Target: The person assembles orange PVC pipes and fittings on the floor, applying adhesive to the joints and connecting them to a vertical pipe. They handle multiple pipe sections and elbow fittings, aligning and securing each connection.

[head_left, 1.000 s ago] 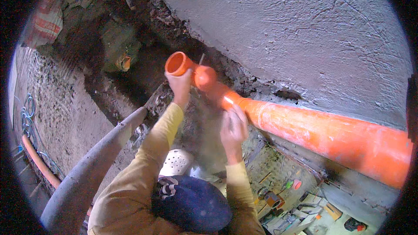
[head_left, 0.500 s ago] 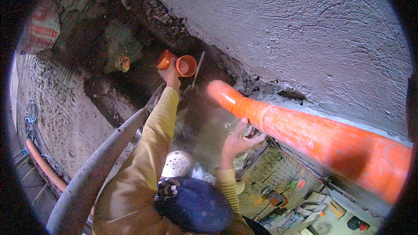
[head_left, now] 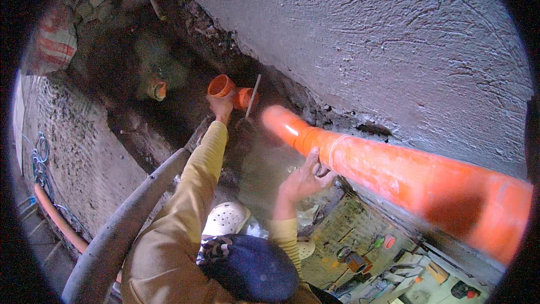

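The orange branch fitting (head_left: 241,97) is in the air above the dark trench, one round mouth turned upward, and it stands apart from the blurred near end of the long orange pipe (head_left: 416,177). The left hand (head_left: 221,106) is closed around the fitting from below; the right hand (head_left: 302,183) has its fingers bent and apart, with one fingertip at the underside of the pipe, not wrapped around it. A thin rod (head_left: 253,95) crosses just beside the fitting; whether they touch, one cannot tell. Because only one hand carries the fitting, a weak grip could let it drop into the trench. If its open mouth meets the loose soil, dirt could enter. A careless swing could also strike the rod or the rough grey wall (head_left: 365,50), and a single fingertip would hardly stop the pipe from rolling.
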Tool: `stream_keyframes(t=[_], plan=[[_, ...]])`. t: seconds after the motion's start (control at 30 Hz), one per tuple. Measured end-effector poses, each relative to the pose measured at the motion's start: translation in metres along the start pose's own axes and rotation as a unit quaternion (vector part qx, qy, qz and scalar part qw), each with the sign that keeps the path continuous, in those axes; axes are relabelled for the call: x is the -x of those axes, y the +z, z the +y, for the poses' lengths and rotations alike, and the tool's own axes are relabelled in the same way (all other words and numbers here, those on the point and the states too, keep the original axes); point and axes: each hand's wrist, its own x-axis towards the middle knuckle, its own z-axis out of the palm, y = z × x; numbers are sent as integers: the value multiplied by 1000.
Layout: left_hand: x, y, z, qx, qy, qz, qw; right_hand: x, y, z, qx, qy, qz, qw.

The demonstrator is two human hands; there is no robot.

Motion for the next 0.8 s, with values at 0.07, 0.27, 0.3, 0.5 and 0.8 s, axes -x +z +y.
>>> stream_keyframes(t=[0.07, 0.27, 0.3, 0.5, 0.8], plan=[[16, 1, 20, -20, -66, -8, 998, -13, 12, 3, -23, -40, 10, 999], [-30, -4, -38, 208, -7, -4, 978, -25, 37, 16, 48, -113, -48, 991], [-28, -1, -41, 187, -27, -12, 982, -27, 36, 14, 61, -113, -39, 991], [18, 11, -2, 89, 53, 9, 995, -43, 32, 16, 8, -126, -31, 991], [50, -26, 54, -372, 284, 0, 883, -57, 23, 33, 24, -140, -17, 990]])
